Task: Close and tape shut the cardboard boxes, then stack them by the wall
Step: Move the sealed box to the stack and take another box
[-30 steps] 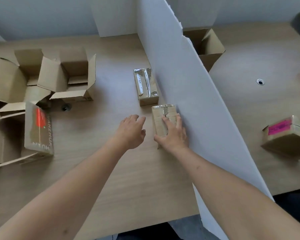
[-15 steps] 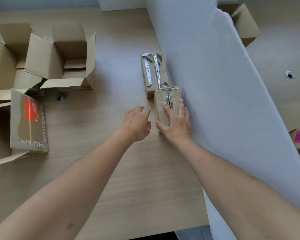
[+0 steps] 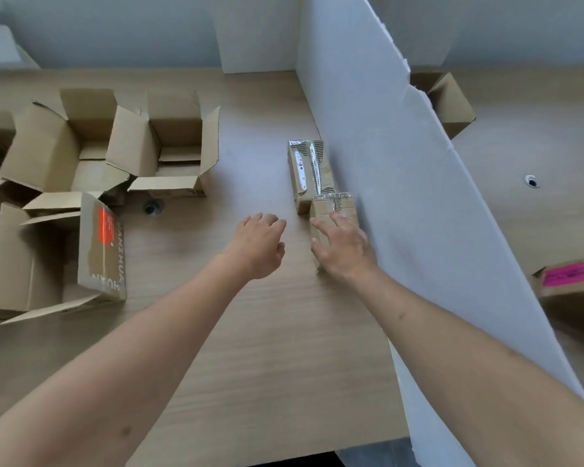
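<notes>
The left hand (image 3: pixel 258 242) hovers over the worktop (image 3: pixel 250 348) with its fingers loosely curled, its grip open and empty, just beside the near taped box (image 3: pixel 334 205) and not touching it. The right hand (image 3: pixel 343 246) lies flat on top of that box, fingers straight and spread, pressing rather than grasping. This small closed box sits against the white partition wall (image 3: pixel 402 197), its far end touching a second taped box (image 3: pixel 309 171) that lies along the same wall. The worktop is pale wood grain, with a round cable hole (image 3: pixel 153 207) left of centre; behind it runs a light grey room wall (image 3: pixel 115 28). At far left stand several open cardboard boxes: a rear one with flaps raised (image 3: pixel 58 146), another beside it (image 3: pixel 169 146), and a nearer box lying on its side (image 3: pixel 24 261) whose flap carries an orange label (image 3: pixel 106 225) and white lettering. Beyond the partition, on the right, lie an open box (image 3: pixel 449 99), another cable hole (image 3: pixel 531 181), and a box with a pink label (image 3: pixel 567 274).
</notes>
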Demonstrator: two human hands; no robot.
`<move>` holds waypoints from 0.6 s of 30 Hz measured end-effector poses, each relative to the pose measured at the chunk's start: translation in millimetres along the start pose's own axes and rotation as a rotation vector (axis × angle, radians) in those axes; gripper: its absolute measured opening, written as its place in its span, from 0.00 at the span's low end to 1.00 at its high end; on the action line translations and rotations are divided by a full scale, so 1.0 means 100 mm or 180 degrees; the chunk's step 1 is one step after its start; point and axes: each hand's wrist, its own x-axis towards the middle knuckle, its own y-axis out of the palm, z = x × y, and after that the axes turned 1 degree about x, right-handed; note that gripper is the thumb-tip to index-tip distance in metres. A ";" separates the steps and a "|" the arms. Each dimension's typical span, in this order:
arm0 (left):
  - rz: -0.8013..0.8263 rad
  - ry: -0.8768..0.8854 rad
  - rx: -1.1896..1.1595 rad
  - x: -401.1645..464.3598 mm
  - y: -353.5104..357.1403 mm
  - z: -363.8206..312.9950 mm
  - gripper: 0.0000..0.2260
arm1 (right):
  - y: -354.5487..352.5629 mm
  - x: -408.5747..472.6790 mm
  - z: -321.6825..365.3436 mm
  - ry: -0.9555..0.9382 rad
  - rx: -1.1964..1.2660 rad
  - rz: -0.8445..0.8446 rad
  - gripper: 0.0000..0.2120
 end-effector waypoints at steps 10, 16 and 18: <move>-0.0528 -0.0250 0.0097 -0.91 -0.56 0.13 0.19 | -0.45 -0.52 0.77 -0.0610 -0.0196 -0.0047 0.23; -0.0723 -0.0763 0.0000 -1.66 -0.58 0.28 0.20 | -0.47 -0.97 1.25 -0.1169 -0.0335 0.0065 0.23; -0.0824 -0.0935 -0.0031 -1.97 -0.57 0.35 0.20 | -0.42 -1.12 1.44 -0.1370 -0.0350 0.0144 0.23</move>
